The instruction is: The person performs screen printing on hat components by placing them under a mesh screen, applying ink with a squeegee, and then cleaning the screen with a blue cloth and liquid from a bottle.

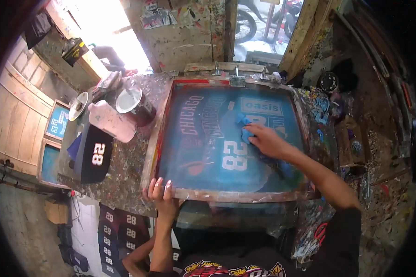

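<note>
Blue mesh fills the wooden-framed printing screen [203, 152], which lies flat on the paint-spattered tabletop [125, 171] directly under both hands. The mesh carries lettering and numeral stencils in lighter tones.

Right hand [268, 141]: palm down on the mesh, right of centre, fingers closed over a crumpled blue cloth [244, 128]. The cloth sticks out past the fingertips on the far-left side of the hand and is pressed against the mesh.

Left hand [161, 191]: at the near-left corner of the frame, fingers curled up over the wooden edge, gripping it. The thumb is not visible, so how far the grip wraps cannot be told.

Left of the left hand, on the tabletop: a folded dark garment with white numerals [94, 157]. Beyond it, farther from the person, a pale pink plastic jug [111, 121] lies on its side, touching or just beside a dark round tin [133, 105] with a pale inside. A small white dish [78, 105] sits farther left again.

Beyond the right hand, at the far edge of the screen, metal hinge clamps [237, 79] hold the frame.

Below the left hand, under the tabletop edge, a stack of dark printed garments [118, 228] lies in overlapping rows, each showing white numerals.

Far left of both hands, two smaller blue-mesh frames [54, 138] lean against a wooden wall.
</note>
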`<state>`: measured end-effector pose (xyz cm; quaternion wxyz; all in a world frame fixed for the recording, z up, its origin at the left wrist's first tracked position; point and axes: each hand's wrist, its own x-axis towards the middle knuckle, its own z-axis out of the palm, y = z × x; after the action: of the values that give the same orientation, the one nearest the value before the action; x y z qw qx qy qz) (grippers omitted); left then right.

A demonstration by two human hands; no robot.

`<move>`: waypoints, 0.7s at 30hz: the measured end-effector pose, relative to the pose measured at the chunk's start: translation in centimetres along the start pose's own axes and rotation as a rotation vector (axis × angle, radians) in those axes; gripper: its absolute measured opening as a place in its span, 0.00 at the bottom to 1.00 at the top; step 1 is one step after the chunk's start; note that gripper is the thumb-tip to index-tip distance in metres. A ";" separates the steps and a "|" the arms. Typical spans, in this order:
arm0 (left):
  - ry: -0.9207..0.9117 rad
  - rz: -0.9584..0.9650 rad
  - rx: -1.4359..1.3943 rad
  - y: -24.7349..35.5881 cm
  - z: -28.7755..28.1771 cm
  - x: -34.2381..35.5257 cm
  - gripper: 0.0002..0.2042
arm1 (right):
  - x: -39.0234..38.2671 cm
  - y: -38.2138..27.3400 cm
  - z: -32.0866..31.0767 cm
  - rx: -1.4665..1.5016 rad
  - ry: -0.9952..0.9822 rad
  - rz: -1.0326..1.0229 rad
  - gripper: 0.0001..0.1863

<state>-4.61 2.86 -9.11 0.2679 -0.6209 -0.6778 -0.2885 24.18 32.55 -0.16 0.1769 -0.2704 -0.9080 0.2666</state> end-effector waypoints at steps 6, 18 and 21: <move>-0.011 0.018 0.077 -1.2 -0.3 -1.5 0.25 | -2.4 -0.3 4.9 -0.115 -0.100 -0.571 0.12; -0.002 0.003 0.053 -1.3 0.7 -1.5 0.29 | 2.5 -4.2 6.7 0.200 -0.649 -0.331 0.15; -0.013 0.023 0.094 -1.3 0.4 -1.5 0.29 | 3.7 -3.2 6.0 0.131 -0.681 -0.356 0.14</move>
<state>-5.79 2.01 -10.52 0.2957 -0.6172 -0.6852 -0.2495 17.16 30.11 -2.43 -0.0745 0.0071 -0.9285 0.3637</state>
